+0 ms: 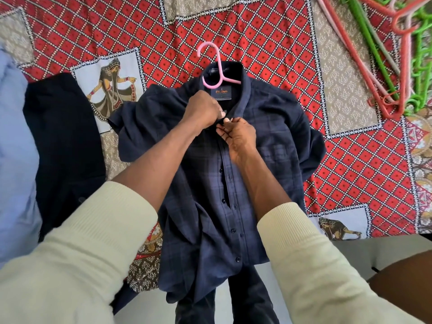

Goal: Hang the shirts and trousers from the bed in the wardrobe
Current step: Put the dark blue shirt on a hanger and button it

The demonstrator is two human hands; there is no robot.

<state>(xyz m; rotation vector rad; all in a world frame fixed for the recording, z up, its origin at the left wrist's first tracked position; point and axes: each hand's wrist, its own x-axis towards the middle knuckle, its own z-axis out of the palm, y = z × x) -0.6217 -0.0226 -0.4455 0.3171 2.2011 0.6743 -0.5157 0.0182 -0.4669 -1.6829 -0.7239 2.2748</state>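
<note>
The red diamond-patterned cotton bedspread (280, 54) carries the dark navy checked button-up shirt (233, 183), a pink plastic hanger (217, 66) in its collar; left hand (203, 111) and right hand (238, 134) pinch the top button placket; best to keep both edges aligned; spare green and orange hangers (385, 54) lie well apart.

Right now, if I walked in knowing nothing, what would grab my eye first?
Probably the dark navy checked shirt spread mid-frame on the red patterned bedspread, a pink hanger poking from its collar. The left hand and right hand pinch the placket near the top button. A tangle of green and orange hangers lies top right.
</note>
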